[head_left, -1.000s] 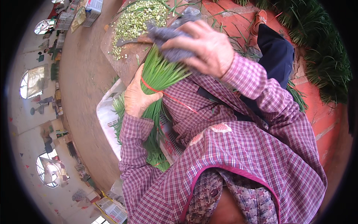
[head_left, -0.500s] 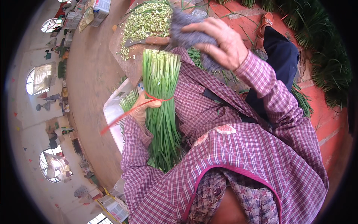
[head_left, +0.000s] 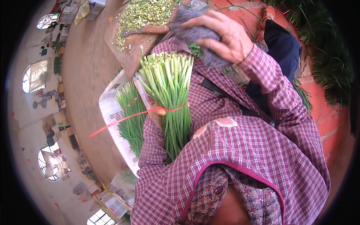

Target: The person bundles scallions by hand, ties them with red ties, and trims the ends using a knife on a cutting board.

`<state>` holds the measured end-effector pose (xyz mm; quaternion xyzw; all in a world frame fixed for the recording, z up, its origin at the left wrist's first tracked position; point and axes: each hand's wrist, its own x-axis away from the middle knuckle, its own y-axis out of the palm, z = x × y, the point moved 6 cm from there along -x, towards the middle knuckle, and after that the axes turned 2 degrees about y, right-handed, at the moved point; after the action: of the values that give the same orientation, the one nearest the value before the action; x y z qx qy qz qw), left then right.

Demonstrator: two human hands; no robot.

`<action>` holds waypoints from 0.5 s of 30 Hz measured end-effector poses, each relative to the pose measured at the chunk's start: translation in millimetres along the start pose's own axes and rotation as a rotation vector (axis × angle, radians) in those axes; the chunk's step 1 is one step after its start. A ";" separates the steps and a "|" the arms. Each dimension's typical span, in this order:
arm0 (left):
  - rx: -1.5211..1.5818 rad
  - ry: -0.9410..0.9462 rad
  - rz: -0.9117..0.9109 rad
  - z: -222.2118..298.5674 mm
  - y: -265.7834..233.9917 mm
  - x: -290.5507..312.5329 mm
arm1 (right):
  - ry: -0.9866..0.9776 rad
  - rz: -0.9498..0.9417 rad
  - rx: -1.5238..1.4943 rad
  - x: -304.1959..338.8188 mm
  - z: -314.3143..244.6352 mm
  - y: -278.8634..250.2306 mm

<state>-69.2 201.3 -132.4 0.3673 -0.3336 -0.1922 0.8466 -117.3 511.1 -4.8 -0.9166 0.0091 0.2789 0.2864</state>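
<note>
My left hand (head_left: 160, 110) is closed round a bundle of green garlic chives (head_left: 172, 97), its pale cut ends pointing away from me. Much of that hand is hidden behind the stalks. A red tie (head_left: 144, 112) rings the bundle, and its loose end trails off to the left. My right hand (head_left: 227, 39) grips a fuzzy grey cloth (head_left: 191, 30), raised beyond and to the right of the cut ends. Left of my left forearm, a white plastic crate (head_left: 106, 98) holds more tied chives (head_left: 129, 129).
Ahead lies a wooden board (head_left: 125, 58) with a knife (head_left: 155, 29) and a heap of chopped stalk ends (head_left: 144, 15). Dark green bunches (head_left: 326, 63) line the right side of the red brick floor (head_left: 322, 120). My shoe (head_left: 267, 18) shows at the upper right.
The bundle has tilted, its cut ends fanning out and turning toward me. My left arm has shifted right, uncovering more of the crate. The cloth stays in my right hand.
</note>
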 end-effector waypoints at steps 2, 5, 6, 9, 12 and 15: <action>0.004 0.034 -0.007 1.3 1.1 -0.6 | -0.151 -0.055 0.019 -2.6 -42.2 25.6; 0.001 0.083 -0.040 5.9 8.7 -13.4 | -0.186 -0.071 0.049 13.1 -9.4 54.4; -0.003 0.097 -0.051 7.0 13.2 -18.9 | -0.056 -0.070 0.239 17.8 31.8 57.5; 0.001 0.142 -0.052 8.6 11.4 -20.4 | 0.432 -0.364 0.524 50.9 121.3 54.1; 0.016 0.182 -0.039 10.0 4.2 -15.8 | 0.227 -0.089 0.242 30.7 75.9 23.2; 0.015 0.218 -0.032 11.0 3.9 -16.7 | 0.030 -0.018 0.123 10.4 -10.4 15.2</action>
<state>-88.4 208.0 -131.0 0.3979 -0.2349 -0.1621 0.8719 -106.0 494.3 -11.1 -0.9014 0.0223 0.2616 0.3443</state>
